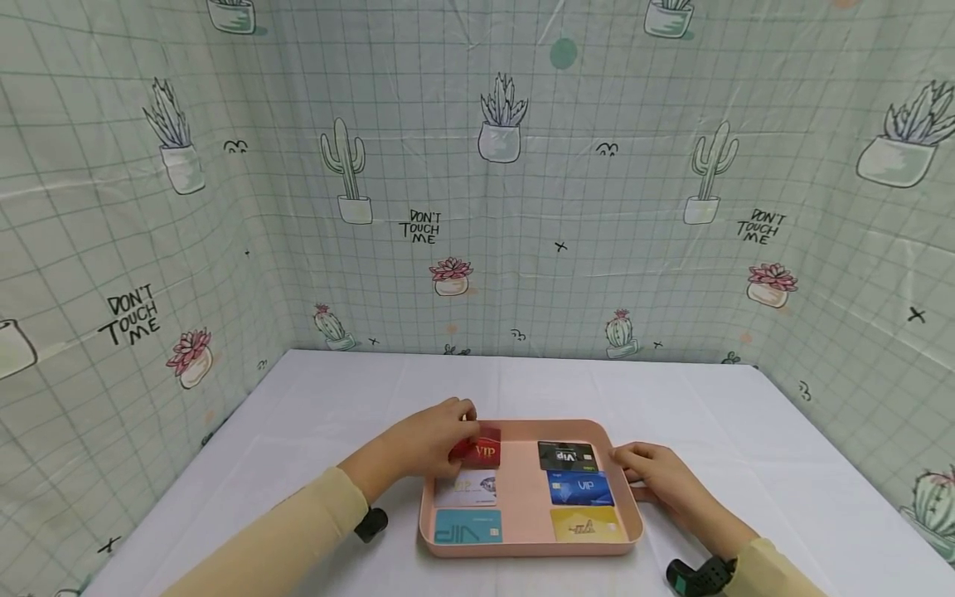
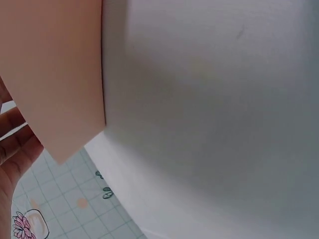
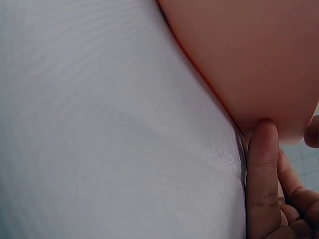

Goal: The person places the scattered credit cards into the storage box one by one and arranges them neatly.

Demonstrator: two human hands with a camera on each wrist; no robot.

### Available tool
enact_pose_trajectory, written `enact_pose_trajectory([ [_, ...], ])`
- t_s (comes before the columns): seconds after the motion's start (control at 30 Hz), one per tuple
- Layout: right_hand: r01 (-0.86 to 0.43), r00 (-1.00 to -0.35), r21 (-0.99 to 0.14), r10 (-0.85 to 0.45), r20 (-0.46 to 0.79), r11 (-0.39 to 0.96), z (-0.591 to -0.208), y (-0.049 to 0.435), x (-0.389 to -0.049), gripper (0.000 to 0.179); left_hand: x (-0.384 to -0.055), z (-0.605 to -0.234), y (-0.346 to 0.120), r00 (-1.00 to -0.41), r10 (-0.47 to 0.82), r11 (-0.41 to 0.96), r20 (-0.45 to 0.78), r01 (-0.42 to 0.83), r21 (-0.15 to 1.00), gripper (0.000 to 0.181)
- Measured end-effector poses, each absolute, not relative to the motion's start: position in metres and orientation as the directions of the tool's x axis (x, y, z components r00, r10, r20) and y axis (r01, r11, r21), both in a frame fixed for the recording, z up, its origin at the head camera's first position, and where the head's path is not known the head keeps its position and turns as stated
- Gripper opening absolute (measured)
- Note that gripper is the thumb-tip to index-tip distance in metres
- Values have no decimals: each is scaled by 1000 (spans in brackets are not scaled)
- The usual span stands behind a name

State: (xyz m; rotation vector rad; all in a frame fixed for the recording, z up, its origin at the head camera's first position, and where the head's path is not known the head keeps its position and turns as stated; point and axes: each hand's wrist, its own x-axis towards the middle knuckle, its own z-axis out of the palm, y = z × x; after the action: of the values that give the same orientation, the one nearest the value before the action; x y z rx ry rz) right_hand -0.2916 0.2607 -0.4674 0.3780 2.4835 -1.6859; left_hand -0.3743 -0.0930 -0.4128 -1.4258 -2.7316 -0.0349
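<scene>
A pink tray (image 1: 525,489) holds several VIP cards in two columns. My left hand (image 1: 440,431) reaches over its far left corner and pinches the left end of a red card (image 1: 487,448). In the left wrist view, the left fingers (image 2: 20,149) curl past the tray's wall (image 2: 65,74), and the card is hidden. My right hand (image 1: 660,473) grips the tray's right rim. One right fingertip (image 3: 264,139) presses the outside of the wall in the right wrist view, low near the tabletop.
Below the red card lie a white card (image 1: 466,488) and a teal card (image 1: 467,526). The right column has a black card (image 1: 567,456), a blue card (image 1: 580,488) and a yellow card (image 1: 585,525). A white cloth (image 1: 358,398) covers the table; a printed curtain (image 1: 552,199) surrounds it.
</scene>
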Motion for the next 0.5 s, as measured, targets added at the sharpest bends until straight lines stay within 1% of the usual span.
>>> enact_pose_trajectory([
  [0.13, 270, -962, -900, 141, -235, 343, -467, 260, -291, 51, -373, -415, -94, -576, 813, 579, 83, 815, -12, 24],
  [0.33, 265, -963, -905, 135, -233, 332, -468, 260, -291, 50, -372, -421, -95, -610, 790, 611, 61, 792, 4, 25],
  [0.5, 264, -963, -904, 141, -229, 336, -468, 260, -291, 50, -371, -423, -94, -624, 779, 627, 63, 777, -49, 28],
])
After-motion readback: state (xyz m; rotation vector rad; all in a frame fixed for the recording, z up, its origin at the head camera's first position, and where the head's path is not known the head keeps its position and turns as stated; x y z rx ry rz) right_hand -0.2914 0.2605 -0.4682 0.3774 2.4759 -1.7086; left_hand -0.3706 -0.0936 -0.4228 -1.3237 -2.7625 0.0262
